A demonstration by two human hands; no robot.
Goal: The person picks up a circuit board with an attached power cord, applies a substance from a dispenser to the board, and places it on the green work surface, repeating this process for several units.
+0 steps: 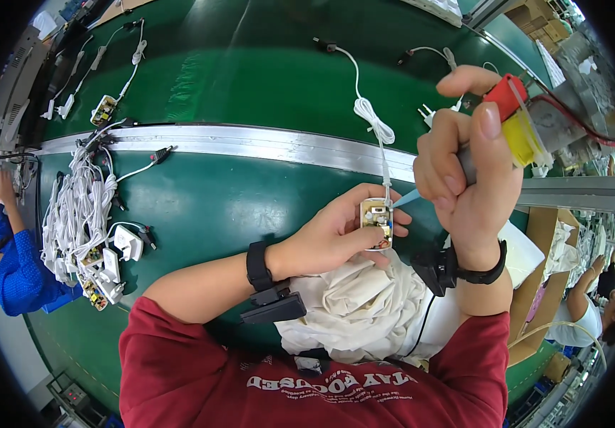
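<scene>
My left hand (336, 235) grips an open power adapter (376, 222), thumb across its front and fingers behind it. The white casing lies open, showing a circuit board with small parts. A white cable (373, 120) runs up from its top end, coiled and tied partway along. In my right hand (475, 164) is a dispensing gun (520, 135) with a grey body, a red piece and a yellow band. Its blue tapered nozzle (406, 199) points at the adapter's upper right corner, by the cable entry; whether it touches, I cannot tell.
A silver rail (250, 139) crosses the green bench. A heap of white corded adapters (86, 207) lies left; more corded units (104, 110) lie beyond the rail. White cloth (357, 303) sits before me, a cardboard box (543, 278) at right. People work at both sides.
</scene>
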